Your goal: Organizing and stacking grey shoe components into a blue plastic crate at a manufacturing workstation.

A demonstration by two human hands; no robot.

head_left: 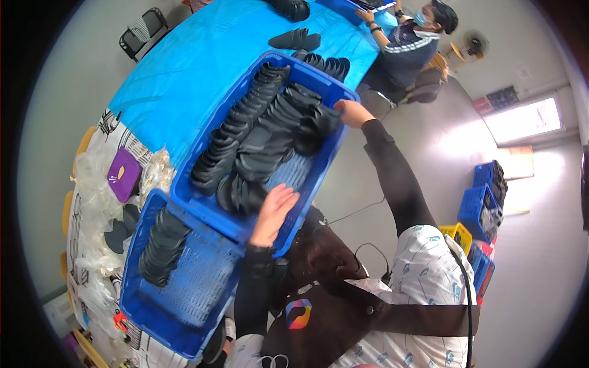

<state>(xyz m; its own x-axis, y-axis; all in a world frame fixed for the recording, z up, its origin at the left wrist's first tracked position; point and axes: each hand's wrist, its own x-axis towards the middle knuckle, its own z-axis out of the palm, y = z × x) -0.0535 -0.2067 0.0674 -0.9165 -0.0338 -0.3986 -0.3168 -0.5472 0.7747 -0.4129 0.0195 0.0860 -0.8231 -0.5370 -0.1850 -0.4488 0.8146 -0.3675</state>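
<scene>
A large blue plastic crate [182, 178] sits tilted across the middle. Inside it, black curved pads [215, 153] are nested in a long row at the left, with more pads [264, 153] in looser stacks beside them. My left hand [276, 211] is over the crate's near right end, fingers stretched out and nothing in them, close to the nearest pads. At the far right side, my right hand [354, 114] has its fingers curled over the crate's rim, next to a stack of pads [319, 122].
Toward the lower left, a second blue crate [202, 300] holds one row of black pads [163, 245]. Blue sheeting [178, 73] covers the far table, with more pads [294, 40] on it. Plastic bags and a purple tray [124, 175] lie at left. A co-worker [405, 52] sits at upper right.
</scene>
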